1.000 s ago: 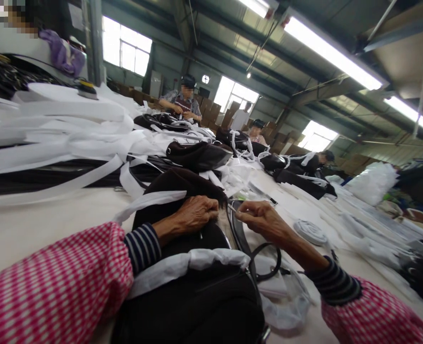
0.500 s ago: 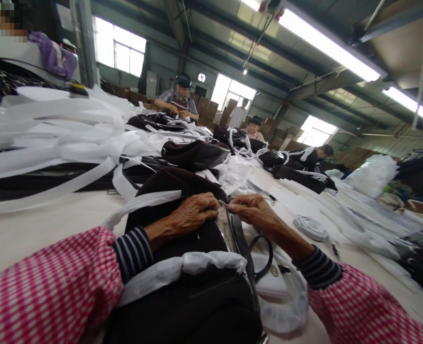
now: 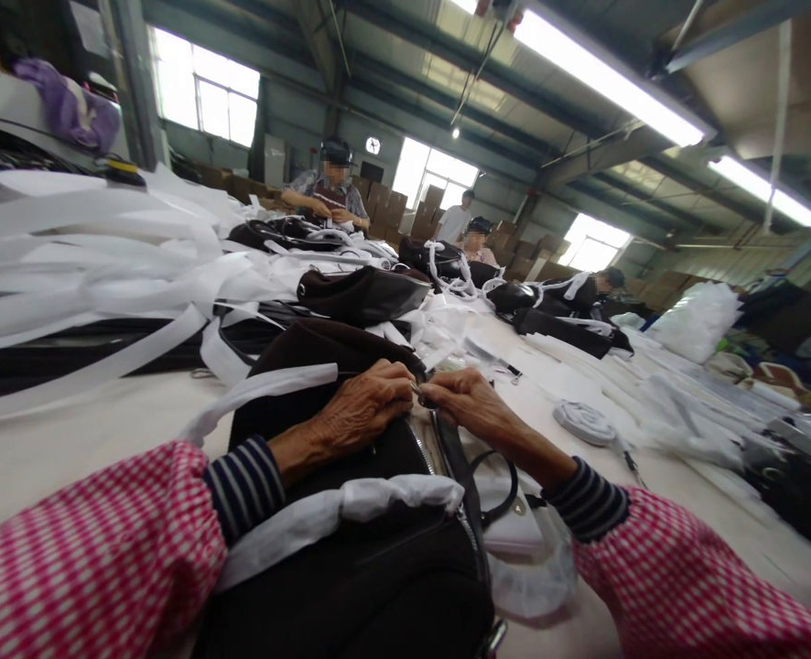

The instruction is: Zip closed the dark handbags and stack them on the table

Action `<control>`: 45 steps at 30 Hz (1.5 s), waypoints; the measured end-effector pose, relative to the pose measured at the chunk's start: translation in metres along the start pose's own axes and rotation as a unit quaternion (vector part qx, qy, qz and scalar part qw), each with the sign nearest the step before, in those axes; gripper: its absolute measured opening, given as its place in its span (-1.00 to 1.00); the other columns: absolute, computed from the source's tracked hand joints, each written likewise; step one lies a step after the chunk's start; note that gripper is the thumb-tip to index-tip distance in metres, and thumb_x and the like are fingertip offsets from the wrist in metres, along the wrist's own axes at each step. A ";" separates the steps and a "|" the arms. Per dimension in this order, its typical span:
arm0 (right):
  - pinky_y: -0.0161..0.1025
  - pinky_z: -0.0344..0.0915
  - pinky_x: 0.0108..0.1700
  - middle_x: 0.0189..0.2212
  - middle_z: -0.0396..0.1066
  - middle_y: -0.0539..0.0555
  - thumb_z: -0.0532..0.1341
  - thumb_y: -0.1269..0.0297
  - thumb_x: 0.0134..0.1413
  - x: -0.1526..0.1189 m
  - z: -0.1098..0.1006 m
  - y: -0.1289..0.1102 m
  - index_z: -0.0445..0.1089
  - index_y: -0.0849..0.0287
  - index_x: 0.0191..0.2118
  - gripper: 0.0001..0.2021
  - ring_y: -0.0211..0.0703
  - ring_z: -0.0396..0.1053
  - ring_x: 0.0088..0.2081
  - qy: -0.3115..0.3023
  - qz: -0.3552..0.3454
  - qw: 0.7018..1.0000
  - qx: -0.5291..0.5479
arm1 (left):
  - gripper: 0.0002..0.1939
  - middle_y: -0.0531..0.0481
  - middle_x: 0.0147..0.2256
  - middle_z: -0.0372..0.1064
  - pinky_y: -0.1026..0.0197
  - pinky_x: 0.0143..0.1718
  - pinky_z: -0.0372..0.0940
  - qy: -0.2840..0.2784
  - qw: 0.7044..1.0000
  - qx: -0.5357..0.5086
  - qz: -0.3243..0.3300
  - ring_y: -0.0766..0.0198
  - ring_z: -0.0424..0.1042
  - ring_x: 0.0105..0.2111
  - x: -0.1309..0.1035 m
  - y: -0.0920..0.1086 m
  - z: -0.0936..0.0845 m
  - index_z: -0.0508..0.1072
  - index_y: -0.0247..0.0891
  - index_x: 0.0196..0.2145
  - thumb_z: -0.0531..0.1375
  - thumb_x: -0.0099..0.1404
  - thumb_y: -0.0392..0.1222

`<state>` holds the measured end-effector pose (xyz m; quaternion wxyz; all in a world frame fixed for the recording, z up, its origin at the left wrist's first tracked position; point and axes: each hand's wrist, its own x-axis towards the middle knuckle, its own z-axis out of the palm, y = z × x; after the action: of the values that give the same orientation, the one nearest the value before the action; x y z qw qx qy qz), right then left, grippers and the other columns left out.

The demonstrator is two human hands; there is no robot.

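A dark brown handbag lies before me, its zipper partly open over a pale lining. White paper wraps its handle. My left hand is closed on the bag's edge at the zipper's far end. Opposite it, my right hand is pinched at the same end, with a small metal zipper pull at its fingertips. The fingers partly hide that pull. To the right of the opening are a dark strap loop and a pale tag or pouch.
White strips are heaped at the left. Another dark bag lies just beyond mine. A coiled white strap is on the table at the right. Across it a co-worker handles a bag; other people are farther back.
The view has shifted slightly, so the scene sits a bit farther left. Both hands stay at the zipper's far end; more of the metal pull shows between them.
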<state>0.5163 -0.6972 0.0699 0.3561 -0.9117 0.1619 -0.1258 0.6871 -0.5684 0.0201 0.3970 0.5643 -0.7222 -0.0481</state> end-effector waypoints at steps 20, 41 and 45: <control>-0.25 0.14 -0.26 -0.50 0.37 -0.03 0.14 0.32 0.34 -0.018 -0.006 -0.014 0.35 0.16 -0.35 -0.81 -0.21 0.29 -0.42 0.075 -0.046 0.982 -0.170 | -0.77 0.00 -0.26 0.33 0.19 -0.16 0.24 0.002 0.995 -0.079 -0.055 0.23 0.36 -0.27 0.001 0.005 -0.003 0.40 -0.26 -0.38 0.08 0.46 -0.22; -0.21 0.03 -0.27 -0.32 0.52 0.12 0.12 0.33 0.37 -0.012 0.014 -0.022 0.35 0.22 0.03 -0.80 -0.06 0.44 -0.27 -0.005 -0.003 0.921 -0.388 | -0.77 0.00 -0.28 0.31 0.15 -0.17 0.19 0.000 0.992 -0.113 -0.048 0.21 0.34 -0.26 0.001 0.004 -0.001 0.41 -0.26 -0.39 0.10 0.41 -0.16; -0.21 0.00 -0.30 -0.36 0.50 0.10 0.13 0.32 0.37 -0.006 0.015 -0.016 0.42 0.20 -0.13 -0.86 -0.09 0.41 -0.32 0.016 -0.007 0.921 -0.388 | -0.76 -0.01 -0.28 0.31 0.15 -0.15 0.18 -0.003 0.992 -0.109 -0.057 0.20 0.34 -0.26 0.001 0.004 -0.001 0.40 -0.25 -0.39 0.08 0.40 -0.12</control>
<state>0.5194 -0.6750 0.0696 -0.0293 -0.9774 0.1972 -0.0702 0.6843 -0.5671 0.0230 0.4504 0.5579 -0.6806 -0.1507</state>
